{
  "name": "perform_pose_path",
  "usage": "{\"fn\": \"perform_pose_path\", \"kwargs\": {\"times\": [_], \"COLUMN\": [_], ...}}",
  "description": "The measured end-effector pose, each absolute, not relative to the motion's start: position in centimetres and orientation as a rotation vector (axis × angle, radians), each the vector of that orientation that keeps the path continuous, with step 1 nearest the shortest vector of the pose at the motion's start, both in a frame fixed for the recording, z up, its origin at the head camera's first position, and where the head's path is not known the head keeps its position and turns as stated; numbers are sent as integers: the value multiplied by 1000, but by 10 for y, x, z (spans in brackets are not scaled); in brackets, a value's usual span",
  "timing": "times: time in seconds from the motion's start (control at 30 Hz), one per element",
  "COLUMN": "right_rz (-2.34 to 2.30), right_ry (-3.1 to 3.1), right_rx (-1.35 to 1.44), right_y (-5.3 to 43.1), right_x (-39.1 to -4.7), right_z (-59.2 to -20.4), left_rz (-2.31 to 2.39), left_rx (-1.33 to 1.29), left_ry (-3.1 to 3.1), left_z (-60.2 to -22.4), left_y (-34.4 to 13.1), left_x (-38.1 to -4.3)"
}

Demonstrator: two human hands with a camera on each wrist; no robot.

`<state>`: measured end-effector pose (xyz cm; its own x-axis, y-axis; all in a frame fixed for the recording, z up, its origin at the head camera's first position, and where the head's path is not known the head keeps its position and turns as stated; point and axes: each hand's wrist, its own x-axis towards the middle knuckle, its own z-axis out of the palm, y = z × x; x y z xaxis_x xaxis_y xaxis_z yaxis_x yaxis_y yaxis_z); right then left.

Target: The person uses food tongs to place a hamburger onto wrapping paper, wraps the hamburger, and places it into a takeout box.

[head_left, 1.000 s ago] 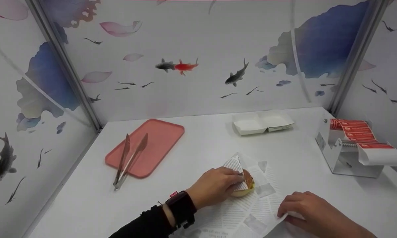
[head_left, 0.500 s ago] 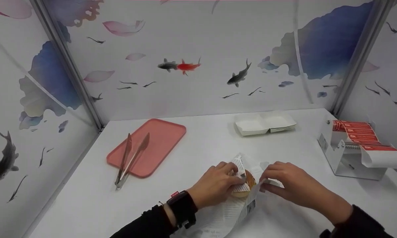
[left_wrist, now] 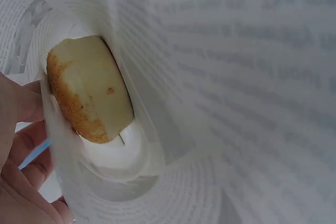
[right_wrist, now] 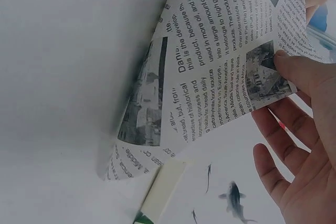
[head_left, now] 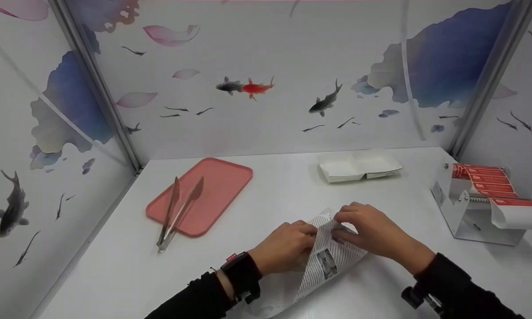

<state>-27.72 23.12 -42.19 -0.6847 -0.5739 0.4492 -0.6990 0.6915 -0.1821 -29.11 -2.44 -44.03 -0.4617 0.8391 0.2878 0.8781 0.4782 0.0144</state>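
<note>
A newspaper-print wrapping paper (head_left: 330, 261) is folded across a burger, which the head view no longer shows. Inside the paper tunnel in the left wrist view, the side of its pale bun (left_wrist: 92, 87) with a browned crust is visible. My left hand (head_left: 286, 248) holds the paper at the burger's left side, its fingertips partly hidden under the fold. My right hand (head_left: 372, 232) pinches the paper's right flap over the top between thumb and fingers. In the right wrist view, the thumb (right_wrist: 302, 72) presses the printed sheet.
A pink tray (head_left: 221, 181) lies at the left with metal tongs (head_left: 177, 217) resting across it. An opened white food box (head_left: 359, 166) sits at the back. To the right stands a label dispenser (head_left: 483, 208) with red stickers. Printed panels wall the table in.
My right hand has lifted the paper's right side and carried it up and leftward across the burger, covering it. The left hand has stayed nearly in place, holding the left fold.
</note>
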Motion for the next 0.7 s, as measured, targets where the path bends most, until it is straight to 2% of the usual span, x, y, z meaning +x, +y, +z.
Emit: {"fn": "perform_pose_path", "kwargs": {"times": [0.27,0.7], "right_rz": [493,404], "right_ry": [-2599,-2421], "right_rx": [976,873], "right_y": [224,214], "right_x": [-288,-284], "right_z": [-431,-448], "left_rz": [-400,-679], "left_rx": [-1480,-1480], "left_ry": [-2474,-2585], "left_z": [-442,-444], "left_y": [-28,-35], "left_x": [-293,-293]}}
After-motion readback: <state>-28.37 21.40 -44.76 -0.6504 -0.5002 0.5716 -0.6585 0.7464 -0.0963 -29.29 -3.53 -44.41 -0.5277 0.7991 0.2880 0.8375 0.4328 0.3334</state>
